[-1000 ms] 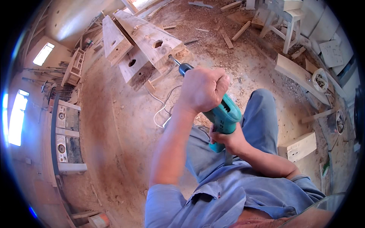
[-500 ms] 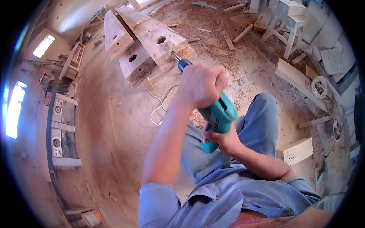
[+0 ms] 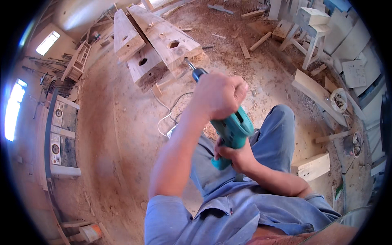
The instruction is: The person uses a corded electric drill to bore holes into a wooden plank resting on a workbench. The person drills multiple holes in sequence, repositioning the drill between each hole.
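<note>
A teal power drill (image 3: 233, 130) is held between my two hands, pointing up and away toward thick wooden beams. My left hand (image 3: 218, 94) is closed over the front of its body, just behind the dark chuck (image 3: 198, 74). Lower down, my right hand (image 3: 239, 155) wraps round the handle. The metal bit (image 3: 189, 63) reaches the end face of the nearest beam (image 3: 161, 34), at a small hole; how deep it sits I cannot tell. That beam has a larger hole in its top. Beside it lie another beam (image 3: 127, 40) and a lower one (image 3: 143, 71), both with holes.
A pale cord (image 3: 167, 110) lies on the dusty floor below the beams. On the right are a wooden trestle (image 3: 312, 30), a long timber (image 3: 316, 96), a bucket of scraps (image 3: 339, 100) and a short block (image 3: 312, 166). Wood offcuts (image 3: 244, 47) lie farther back.
The drill body and my right hand have shifted slightly down and left in the picture. Its bit stays at the beam's end, and both hands keep their grip.
</note>
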The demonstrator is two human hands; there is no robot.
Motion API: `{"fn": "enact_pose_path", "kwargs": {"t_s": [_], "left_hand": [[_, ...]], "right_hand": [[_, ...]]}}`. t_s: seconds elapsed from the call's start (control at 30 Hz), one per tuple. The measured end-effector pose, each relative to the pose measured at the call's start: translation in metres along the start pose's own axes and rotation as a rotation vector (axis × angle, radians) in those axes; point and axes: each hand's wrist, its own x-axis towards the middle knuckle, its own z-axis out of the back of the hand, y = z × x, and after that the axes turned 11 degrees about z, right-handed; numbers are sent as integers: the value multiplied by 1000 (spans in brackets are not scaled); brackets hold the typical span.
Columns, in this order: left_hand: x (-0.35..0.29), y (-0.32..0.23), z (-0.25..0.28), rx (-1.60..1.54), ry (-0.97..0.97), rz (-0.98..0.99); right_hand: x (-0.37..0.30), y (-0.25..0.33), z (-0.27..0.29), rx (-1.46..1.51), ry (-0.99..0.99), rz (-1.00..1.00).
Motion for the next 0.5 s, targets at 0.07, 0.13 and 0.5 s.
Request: {"fn": "enact_pose_path", "kwargs": {"t_s": [0.07,0.13,0.5], "left_hand": [[-13,-10,-6,3,24,-31],[-16,-9,-1,-26,0,-47],[-12,-1,4,3,19,-41]], "right_hand": [[-13,-3,0,-18,-16,1],[-17,-7,-4,-29,-42,17],[-6,-9,-10,-35,-72,19]]}}
